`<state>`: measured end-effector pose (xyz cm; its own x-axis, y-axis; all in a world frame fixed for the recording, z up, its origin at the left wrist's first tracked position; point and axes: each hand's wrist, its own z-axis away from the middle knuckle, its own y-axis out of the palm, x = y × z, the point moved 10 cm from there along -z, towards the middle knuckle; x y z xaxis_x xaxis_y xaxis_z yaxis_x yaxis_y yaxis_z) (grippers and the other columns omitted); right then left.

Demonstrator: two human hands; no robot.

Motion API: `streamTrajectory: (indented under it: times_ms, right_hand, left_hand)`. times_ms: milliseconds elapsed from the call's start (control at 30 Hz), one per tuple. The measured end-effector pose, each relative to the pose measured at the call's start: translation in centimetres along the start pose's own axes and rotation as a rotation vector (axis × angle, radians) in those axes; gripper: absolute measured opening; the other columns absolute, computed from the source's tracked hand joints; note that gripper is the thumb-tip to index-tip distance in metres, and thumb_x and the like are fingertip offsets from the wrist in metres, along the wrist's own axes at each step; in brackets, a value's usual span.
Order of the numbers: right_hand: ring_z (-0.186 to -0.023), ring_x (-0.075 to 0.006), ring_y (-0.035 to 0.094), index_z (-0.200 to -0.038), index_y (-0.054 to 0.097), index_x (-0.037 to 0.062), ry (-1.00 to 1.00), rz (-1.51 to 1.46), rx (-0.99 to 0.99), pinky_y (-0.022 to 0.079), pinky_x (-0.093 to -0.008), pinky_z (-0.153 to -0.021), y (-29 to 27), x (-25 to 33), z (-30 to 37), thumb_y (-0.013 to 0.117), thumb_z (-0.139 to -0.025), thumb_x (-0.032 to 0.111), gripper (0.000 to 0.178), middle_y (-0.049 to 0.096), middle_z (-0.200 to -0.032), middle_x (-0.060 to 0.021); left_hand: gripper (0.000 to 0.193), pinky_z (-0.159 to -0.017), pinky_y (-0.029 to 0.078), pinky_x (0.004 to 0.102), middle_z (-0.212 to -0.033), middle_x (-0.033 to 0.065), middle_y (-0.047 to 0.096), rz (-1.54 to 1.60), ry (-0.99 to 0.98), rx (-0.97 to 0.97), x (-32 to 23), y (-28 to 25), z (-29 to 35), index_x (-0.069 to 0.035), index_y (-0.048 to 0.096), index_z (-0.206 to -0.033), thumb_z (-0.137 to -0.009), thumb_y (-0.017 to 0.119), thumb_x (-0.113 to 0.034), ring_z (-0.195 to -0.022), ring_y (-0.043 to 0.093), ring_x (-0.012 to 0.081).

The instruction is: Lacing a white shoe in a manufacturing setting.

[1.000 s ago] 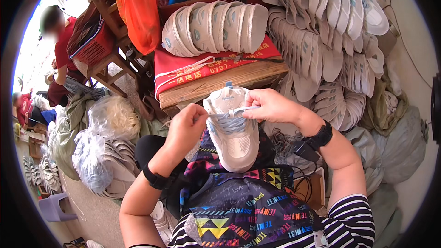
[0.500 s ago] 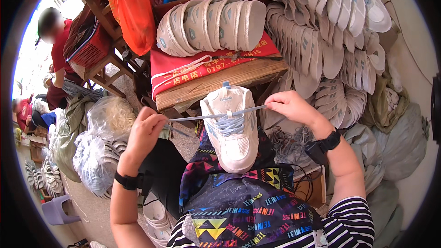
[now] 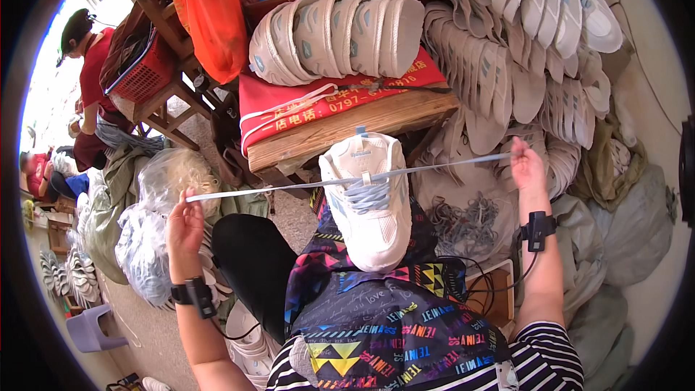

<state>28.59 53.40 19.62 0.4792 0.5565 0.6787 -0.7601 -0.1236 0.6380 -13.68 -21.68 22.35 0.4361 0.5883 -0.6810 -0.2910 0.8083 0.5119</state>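
A white sneaker [image 3: 376, 239] rests on my lap over a patterned apron, its toe toward me and its heel end by the wooden table edge. Light blue lace [image 3: 365, 198] crosses its tongue. One lace end stretches out to the left, pinched by my left hand [image 3: 186, 226] near a bag of shoe parts. The other end runs up to the right, where my right hand [image 3: 529, 166] pinches it in front of piled shoe uppers. Both stretches look nearly taut and pass through the tongue loop.
A row of nested shoe uppers [image 3: 340, 36] stands on the red-covered wooden table [image 3: 355, 134]. More uppers [image 3: 470, 58] are stacked at the right. Tangled laces [image 3: 463, 221] lie right of my lap. A red basket [image 3: 145, 76] sits on a stool; a person [image 3: 98, 65] works at far left.
My hands have moved far apart, the left one outward and slightly down, the right one outward to the right. The lace between them has been drawn out much longer on both sides.
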Motion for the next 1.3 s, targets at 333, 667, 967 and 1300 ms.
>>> streamTrajectory:
  times_ms: [333,667,967,1300]
  right_hand:
    - [-0.058,-0.0048,0.047,-0.129,0.052,0.0006,0.002,0.867,0.232,0.035,-0.0189,-0.049,12.5,-6.6,11.1,0.053,-0.088,0.006,0.042,0.071,-0.09,-0.0094]
    - [-0.059,-0.0079,0.058,-0.094,0.057,0.003,0.133,1.024,0.788,0.048,-0.0236,-0.054,23.9,-17.8,18.8,0.058,-0.097,0.011,0.009,0.064,-0.074,-0.0039]
    - [-0.057,-0.0219,0.064,-0.095,0.054,0.0016,-0.567,1.573,0.969,0.05,-0.0345,-0.052,29.0,-15.3,22.3,0.06,-0.09,0.007,0.009,0.063,-0.066,-0.009]
    - [-0.069,-0.0371,0.066,-0.12,0.044,-0.0004,-0.752,1.91,1.239,0.052,-0.0471,-0.06,30.3,-16.9,23.9,0.058,-0.086,0.004,0.038,0.064,-0.072,-0.0179]
  left_hand:
    - [0.034,-0.058,0.039,0.019,-0.093,0.0063,0.063,-0.421,0.396,0.092,-1.7,5.1,5.2,0.003,0.055,-0.124,-0.091,0.046,0.004,-0.065,0.046,0.0066]
    - [0.031,-0.088,0.051,0.0265,-0.11,0.0154,0.068,-0.469,0.122,0.577,12.5,19.7,13.0,0.008,0.054,-0.125,-0.096,0.057,-0.001,-0.102,0.066,0.0179]
    - [0.017,-0.076,0.055,0.0258,-0.089,0.0066,0.069,-0.475,0.095,0.57,16.9,19.8,14.8,0.0,0.065,-0.112,-0.099,0.059,-0.009,-0.08,0.066,0.0116]
    - [0.036,-0.077,0.055,0.0277,-0.093,0.0067,0.061,-0.621,0.179,0.698,16.2,21.6,15.7,0.0,0.045,-0.127,-0.092,0.054,0.007,-0.081,0.065,0.0144]
